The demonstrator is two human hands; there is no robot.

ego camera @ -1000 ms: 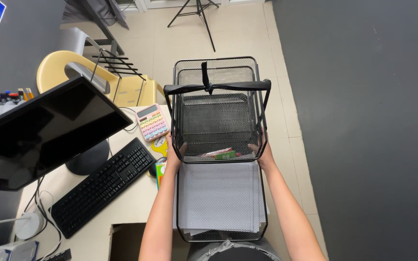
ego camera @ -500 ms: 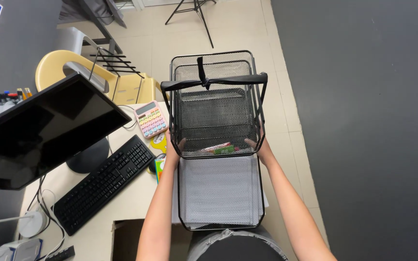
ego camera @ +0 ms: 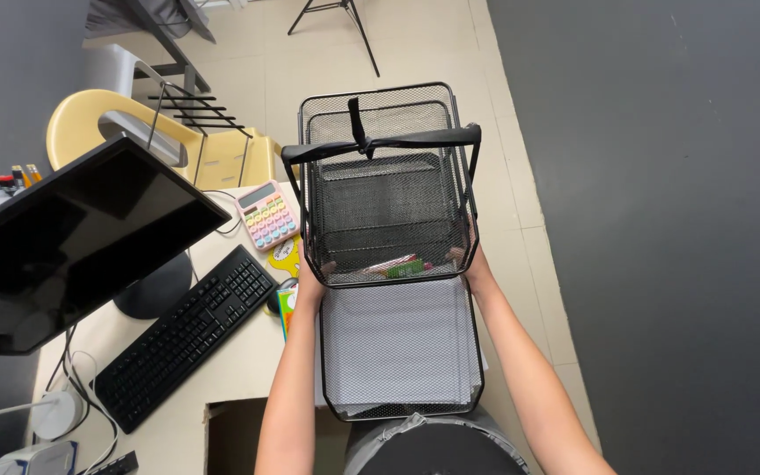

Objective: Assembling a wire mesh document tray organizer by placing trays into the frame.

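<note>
A black wire-mesh tray rack point(ego camera: 389, 211) is gripped at its two lower front corners: the left hand point(ego camera: 312, 283) is closed on the left corner and the right hand point(ego camera: 471, 264) on the right corner, with the fingers curled around the wire rim. The rack is held up in front of the person, above the right edge of a pale desk point(ego camera: 222, 378) and partly over the tiled floor point(ego camera: 415, 44). Its upper tiers are seen tilted away from the camera, and a black bar with a strap point(ego camera: 371, 142) is seen running across the top of the frame. A few small red and green items point(ego camera: 398, 266) are seen lying at the front of one tier; what they are cannot be told. The lowest tray point(ego camera: 398, 347) is extended toward the person, and white sheets of paper are lying in it.

To the left of the rack, a pastel calculator point(ego camera: 266, 215) is placed on the desk, close beside the rack's left side. A black keyboard point(ego camera: 182, 339) is laid diagonally further left, and a dark monitor point(ego camera: 63, 246) is standing above it. A yellow chair point(ego camera: 116, 132) is seen behind the desk. A dark grey wall point(ego camera: 661, 220) is seen on the right.
</note>
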